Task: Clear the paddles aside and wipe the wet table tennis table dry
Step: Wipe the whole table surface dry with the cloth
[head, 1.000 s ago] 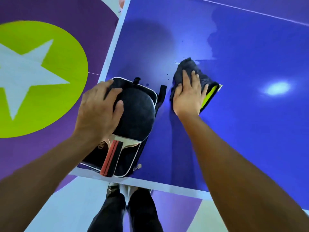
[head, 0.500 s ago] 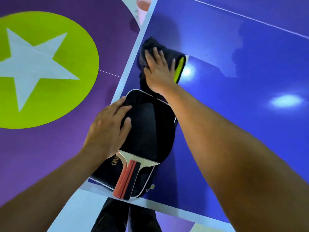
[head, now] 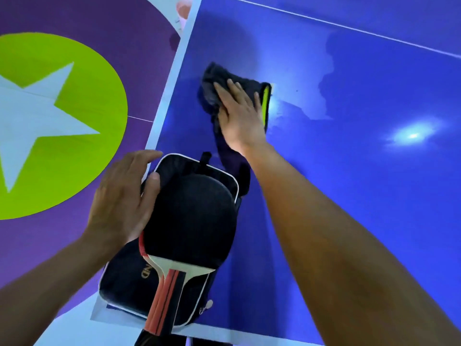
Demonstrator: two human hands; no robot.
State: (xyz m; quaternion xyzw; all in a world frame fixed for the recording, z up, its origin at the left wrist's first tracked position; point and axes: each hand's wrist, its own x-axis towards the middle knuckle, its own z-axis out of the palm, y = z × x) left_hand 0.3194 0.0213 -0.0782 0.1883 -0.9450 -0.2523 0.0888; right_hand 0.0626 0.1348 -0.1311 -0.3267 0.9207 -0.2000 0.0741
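A black-rubber paddle (head: 194, 221) with a red-striped handle lies on a black paddle case (head: 124, 288) at the near left corner of the blue table (head: 349, 196). My left hand (head: 122, 198) rests on the left edge of paddle and case, thumb on the rubber. Beyond the case, my right hand (head: 239, 116) presses flat on a dark cloth (head: 212, 81) with a yellow-green edge, near the table's left side. A paler wet patch (head: 299, 78) spreads to the right of the cloth.
The table's white left edge line (head: 172, 83) runs up from the case; a white line (head: 349, 27) crosses the far part. The floor to the left is purple with a green circle and white star (head: 37, 126). My dark legs (head: 149, 342) stand below the near edge.
My right hand slid the cloth from beside the case toward the left edge and farther up the table, then a little back to the right. My left hand stayed on the paddle and case.
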